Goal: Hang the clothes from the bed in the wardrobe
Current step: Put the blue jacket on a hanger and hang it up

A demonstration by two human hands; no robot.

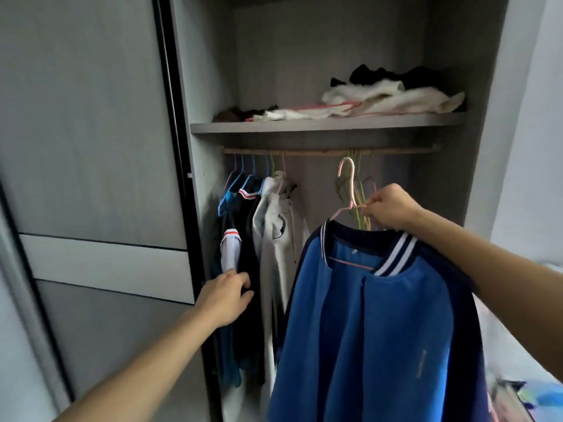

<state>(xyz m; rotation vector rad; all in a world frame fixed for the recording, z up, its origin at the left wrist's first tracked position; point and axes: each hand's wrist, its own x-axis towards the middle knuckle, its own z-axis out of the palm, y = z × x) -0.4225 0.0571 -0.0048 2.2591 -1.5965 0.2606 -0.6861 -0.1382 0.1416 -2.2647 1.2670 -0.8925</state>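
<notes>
The person stands in front of the open wardrobe (304,56). The right hand (393,208) is curled tight round the shoulder of a pink hanger (353,193). A blue jacket (365,324) with navy sleeves and a striped collar hangs from it. The jacket is held up in the air on the right side of the opening, in front of the hanging space. The hanger's hook sits just under the rail (304,152) and is not over it.

The left hand (227,295) reaches low into the clothes already hung at the left end of the rail. Its fingertips are against a dark garment (248,239) with red-and-white trim. The fingers are bent and partly lost in the dark cloth, so I cannot tell whether they grip it or only push at it. Just beside that garment hangs a pale grey garment (274,239).

A few bare green hangers (362,196) dangle from the rail behind the pink one (they blur together). Above the rail, the shelf (320,127) carries a loose heap of white clothes (393,100) with black pieces behind it. The sliding door (91,132) stands to the left. A corner of the bed (505,339) shows at the lower right, near the jacket's hem.
</notes>
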